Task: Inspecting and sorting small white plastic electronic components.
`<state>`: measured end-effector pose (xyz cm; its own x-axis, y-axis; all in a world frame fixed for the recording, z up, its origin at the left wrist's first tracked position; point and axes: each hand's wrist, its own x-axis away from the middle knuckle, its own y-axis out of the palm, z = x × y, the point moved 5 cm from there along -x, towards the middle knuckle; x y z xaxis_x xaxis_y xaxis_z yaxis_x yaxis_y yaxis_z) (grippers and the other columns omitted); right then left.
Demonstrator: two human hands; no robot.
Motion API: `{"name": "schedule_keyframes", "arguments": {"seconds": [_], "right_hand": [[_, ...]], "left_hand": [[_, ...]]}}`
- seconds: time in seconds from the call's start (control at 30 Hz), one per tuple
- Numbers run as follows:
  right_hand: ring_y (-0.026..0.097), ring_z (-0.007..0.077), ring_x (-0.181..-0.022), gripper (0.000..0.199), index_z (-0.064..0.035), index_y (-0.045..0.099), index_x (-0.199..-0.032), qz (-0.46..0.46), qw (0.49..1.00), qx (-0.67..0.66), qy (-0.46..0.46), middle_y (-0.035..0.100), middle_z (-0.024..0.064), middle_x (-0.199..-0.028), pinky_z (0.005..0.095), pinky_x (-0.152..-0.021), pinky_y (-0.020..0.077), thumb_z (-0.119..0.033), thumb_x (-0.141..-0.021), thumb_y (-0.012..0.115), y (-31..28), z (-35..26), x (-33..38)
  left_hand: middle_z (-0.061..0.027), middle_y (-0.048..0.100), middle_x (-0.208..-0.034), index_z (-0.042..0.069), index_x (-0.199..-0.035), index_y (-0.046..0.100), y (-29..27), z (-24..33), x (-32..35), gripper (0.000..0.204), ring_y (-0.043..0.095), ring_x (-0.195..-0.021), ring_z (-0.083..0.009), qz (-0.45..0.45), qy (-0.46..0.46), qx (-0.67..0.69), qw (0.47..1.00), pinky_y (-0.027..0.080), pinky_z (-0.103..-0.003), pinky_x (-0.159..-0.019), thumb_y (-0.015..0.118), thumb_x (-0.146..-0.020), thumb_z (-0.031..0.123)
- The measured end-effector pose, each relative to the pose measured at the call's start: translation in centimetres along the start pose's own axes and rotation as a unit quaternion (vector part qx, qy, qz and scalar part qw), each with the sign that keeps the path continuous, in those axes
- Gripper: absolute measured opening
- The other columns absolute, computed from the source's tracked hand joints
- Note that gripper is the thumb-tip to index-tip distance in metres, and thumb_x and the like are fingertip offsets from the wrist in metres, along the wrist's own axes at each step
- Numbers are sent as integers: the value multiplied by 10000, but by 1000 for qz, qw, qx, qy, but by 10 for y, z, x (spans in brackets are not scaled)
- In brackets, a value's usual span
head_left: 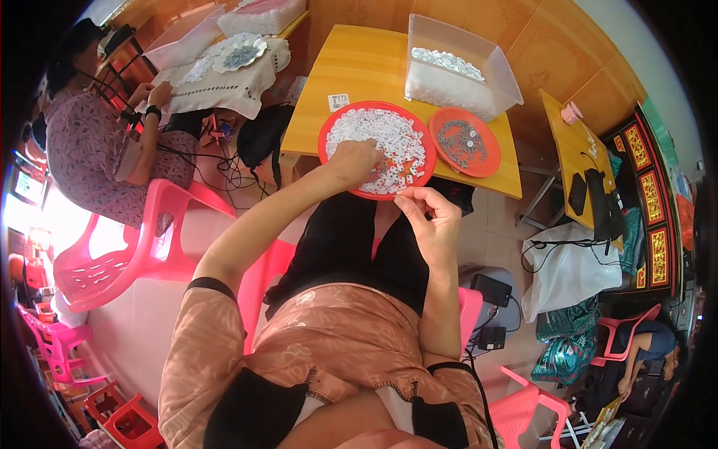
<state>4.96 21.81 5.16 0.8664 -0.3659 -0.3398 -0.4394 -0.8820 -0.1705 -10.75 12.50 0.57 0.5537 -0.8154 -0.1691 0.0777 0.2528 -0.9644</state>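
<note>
Beads (389, 142), small and white, heaped on red plate (327, 135) at desk (359, 67) edge within reach; left hand (351, 161) clenched picking among them; right hand (430, 217), at 5 o'clock, pinching something unclear.

A round red tray (327, 147) sits flat at the yellow table's near edge. Small white beads (378, 138) heap across it.

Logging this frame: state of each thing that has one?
Left hand: resting in the big red plate, fingers curled on white pieces.
Right hand: raised off the plate edge, fingertips pinched together.
Big red plate: full of small white pieces.
Small red plate: holds grey metal parts.
Clear bin: open, partly filled with white pieces.
</note>
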Motion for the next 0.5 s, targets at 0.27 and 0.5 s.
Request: {"name": "schedule_keyframes", "arguments": {"seconds": [0.27, 0.5], "right_hand": [[511, 31, -603, 109, 15, 667, -854, -9, 1000, -23, 9, 638, 9, -726, 185, -560, 412, -63, -789, 707, 2, 2, 0], [452, 3, -614, 94, 21, 661, -863, -13, 1000, -17, 9, 573, -48, -690, 156, -565, 374, -53, -814, 691, 5, 1, 2]], "left_hand": [[-127, 619, -884, 57, -826, 646, 9, -9, -10, 118, 620, -828, -314, -41, -6, 6, 999, 486, -425, -685, 613, -720, 96], [-144, 640, -864, 32, -826, 622, 4, -9, 0, 102, 625, -814, -327, 46, -11, 61, 997, 487, -415, -695, 633, -736, 81]]}}
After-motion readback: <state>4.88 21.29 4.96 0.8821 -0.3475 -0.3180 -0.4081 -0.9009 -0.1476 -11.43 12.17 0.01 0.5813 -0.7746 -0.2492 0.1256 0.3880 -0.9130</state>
